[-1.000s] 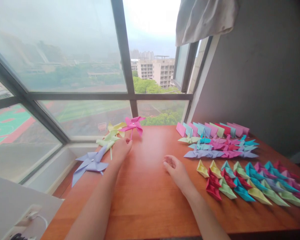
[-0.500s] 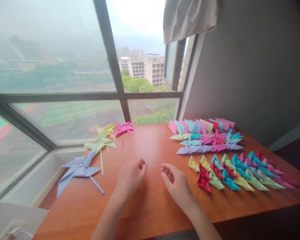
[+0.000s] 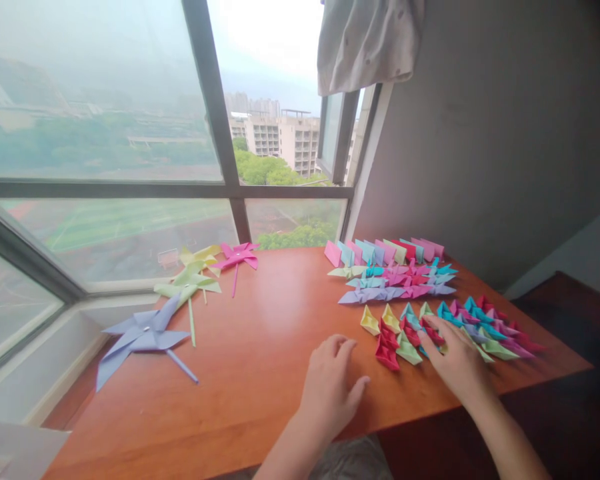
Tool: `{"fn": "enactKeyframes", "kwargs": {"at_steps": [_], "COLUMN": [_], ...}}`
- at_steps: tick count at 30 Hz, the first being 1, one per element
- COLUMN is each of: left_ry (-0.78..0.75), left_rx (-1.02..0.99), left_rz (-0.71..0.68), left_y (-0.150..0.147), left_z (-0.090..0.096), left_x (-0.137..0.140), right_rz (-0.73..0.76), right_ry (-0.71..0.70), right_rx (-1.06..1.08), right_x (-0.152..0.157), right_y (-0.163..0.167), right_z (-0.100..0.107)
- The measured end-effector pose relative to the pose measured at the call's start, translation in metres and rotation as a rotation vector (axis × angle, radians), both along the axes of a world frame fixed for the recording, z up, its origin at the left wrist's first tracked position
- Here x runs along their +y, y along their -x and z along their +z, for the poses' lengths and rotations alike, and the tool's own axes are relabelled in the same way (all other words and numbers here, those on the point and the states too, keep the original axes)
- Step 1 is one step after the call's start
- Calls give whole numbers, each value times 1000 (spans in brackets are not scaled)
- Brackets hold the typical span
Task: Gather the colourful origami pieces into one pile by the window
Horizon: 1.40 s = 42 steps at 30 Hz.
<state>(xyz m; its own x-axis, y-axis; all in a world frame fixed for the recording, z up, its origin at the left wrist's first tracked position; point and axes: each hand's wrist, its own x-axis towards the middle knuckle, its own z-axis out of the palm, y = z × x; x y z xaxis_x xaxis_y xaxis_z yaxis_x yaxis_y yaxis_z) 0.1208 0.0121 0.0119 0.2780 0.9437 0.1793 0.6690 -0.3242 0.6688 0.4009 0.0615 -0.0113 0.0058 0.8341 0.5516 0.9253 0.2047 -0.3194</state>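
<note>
Pinwheels (image 3: 147, 337) at ten o'clock, boats (image 3: 407, 349) at three: all are looking finished, none half-made; left hand (image 3: 327, 379) is curving half-open, empty; right hand (image 3: 456, 357) is arching part-open over boats, hold unclear.

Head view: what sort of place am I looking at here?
Probably an upper-floor room indoors, though home or school I can't tell. A wooden table stands by a large window, and the view through it looks down on treetops and what seems a sports field.
</note>
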Motion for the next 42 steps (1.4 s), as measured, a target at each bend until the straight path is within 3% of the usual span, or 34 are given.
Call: {"fn": "enactKeyframes", "kwargs": {"at_steps": [6,11,16,23,28,34,38,42], "left_ry": [-42,-58,-54,-26,-68,-83,-9,16], "left_rx": [128,151,182,277,292,261,279,249], "left_rz": [-74,-105,-72,16,67,86,17,-42], "left_y": [-47,-62,-48,10,40,42,34,28], "left_z": [-6,-17,-13,-3,-8,-8,-7,-8], "left_x": [31,43,35,6,-2,8,20,32], "right_rz": [-46,27,124,353,413,384,356,504], "right_ry": [36,133,176,288,310,422,459,463], "right_rx": [-182,-74,101,378,377,167,2,-70], "right_x": [22,20,10,-6,-18,-29,-13,13], "right_y": [16,33,67,115,100,53,42,51], "right_z": [-19,-15,-11,6,12,-1,-11,-13]}}
